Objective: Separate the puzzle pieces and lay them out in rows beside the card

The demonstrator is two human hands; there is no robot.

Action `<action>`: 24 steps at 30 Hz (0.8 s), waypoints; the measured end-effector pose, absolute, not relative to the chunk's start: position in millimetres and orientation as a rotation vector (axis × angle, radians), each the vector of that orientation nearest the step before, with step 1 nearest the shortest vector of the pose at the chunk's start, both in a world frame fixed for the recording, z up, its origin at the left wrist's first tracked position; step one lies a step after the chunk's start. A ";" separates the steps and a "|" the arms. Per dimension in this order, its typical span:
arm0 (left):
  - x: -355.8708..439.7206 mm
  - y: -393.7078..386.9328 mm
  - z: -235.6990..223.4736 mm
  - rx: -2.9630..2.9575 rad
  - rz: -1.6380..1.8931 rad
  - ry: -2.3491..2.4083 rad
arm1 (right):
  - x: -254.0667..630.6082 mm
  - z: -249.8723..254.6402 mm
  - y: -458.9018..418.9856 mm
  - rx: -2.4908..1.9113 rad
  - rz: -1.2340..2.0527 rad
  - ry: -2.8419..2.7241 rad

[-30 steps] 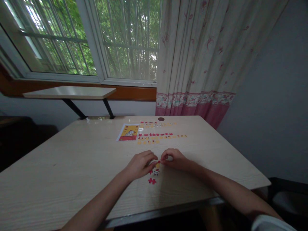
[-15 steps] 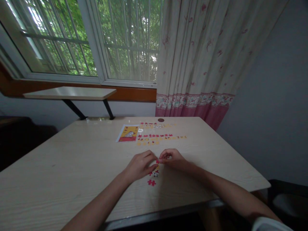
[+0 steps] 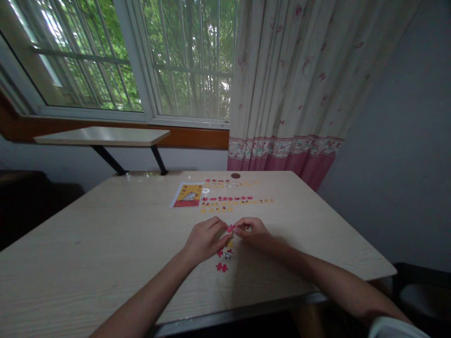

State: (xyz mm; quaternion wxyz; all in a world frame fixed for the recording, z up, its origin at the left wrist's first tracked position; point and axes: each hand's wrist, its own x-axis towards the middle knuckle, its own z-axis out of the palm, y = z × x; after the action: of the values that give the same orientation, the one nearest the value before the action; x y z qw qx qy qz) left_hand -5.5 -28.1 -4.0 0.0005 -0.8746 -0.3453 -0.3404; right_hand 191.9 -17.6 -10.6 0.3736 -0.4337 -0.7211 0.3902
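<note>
A small red jigsaw puzzle piece is held up between my two hands, just above the table. My left hand is curled at its left side, fingertips against the piece and thumb below. From the right, my right hand pinches the same piece between thumb and fingers. Under the hands lies a yellow puzzle piece, partly covered by the left thumb. Closer to me are a red piece, a white-and-dark patterned piece and red pieces side by side.
Rows of red puzzle pieces and yellow pieces spread across the table beyond my hands. Left of them lies a picture sheet with a white animal. A round dark disc sits at the back, and a raised shelf stands back left.
The red piece has risen slightly away from me and tilted between my fingers. My left hand has shifted a little up and left; the right hand has barely moved.
</note>
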 end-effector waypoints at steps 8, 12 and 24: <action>-7.5 -28.8 -0.4 -2.851 -1.041 -1.042 | 192.6 -10.1 -17.7 -1.087 0.986 -1.885; -8.1 -29.1 -0.9 -2.917 -1.031 -0.985 | 192.3 -10.8 -18.3 -1.075 0.968 -1.910; -6.9 -27.9 -0.6 -2.715 -1.169 -1.086 | 197.3 -14.7 -17.7 -0.888 0.245 -2.095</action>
State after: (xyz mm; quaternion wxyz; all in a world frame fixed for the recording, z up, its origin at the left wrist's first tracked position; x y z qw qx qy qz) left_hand -6.9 -27.9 -0.6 -0.0039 -0.8622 -0.3448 -0.3711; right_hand 197.3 -17.7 -14.7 0.4137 -0.3531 -0.8335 0.0974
